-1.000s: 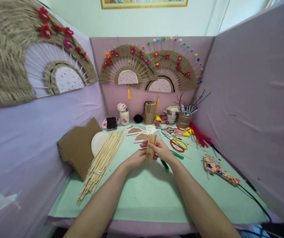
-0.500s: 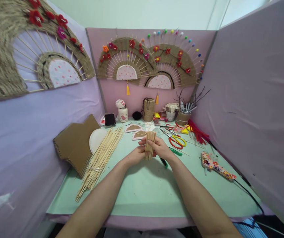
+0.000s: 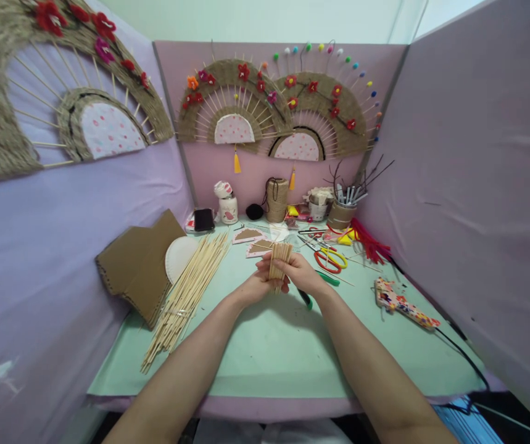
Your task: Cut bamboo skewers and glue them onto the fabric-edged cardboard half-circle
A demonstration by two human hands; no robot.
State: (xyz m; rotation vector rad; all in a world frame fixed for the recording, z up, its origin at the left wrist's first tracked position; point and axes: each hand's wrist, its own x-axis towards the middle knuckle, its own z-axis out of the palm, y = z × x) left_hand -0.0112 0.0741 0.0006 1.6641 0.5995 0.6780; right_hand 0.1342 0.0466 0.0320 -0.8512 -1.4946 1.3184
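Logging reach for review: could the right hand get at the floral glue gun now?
Probably yes: nothing upright stands between the right hand and the glue gun, but that hand holds short sticks.

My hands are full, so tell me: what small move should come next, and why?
I'd try tapping the lower end of the short stick bundle on the green tabletop: that end seems uneven, and your left hand and right hand both grip the bundle.

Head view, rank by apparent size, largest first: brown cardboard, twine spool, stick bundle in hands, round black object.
1. Brown cardboard
2. Stick bundle and twine spool: look alike; the bundle is partly covered and nearer the camera, so unranked
3. Round black object
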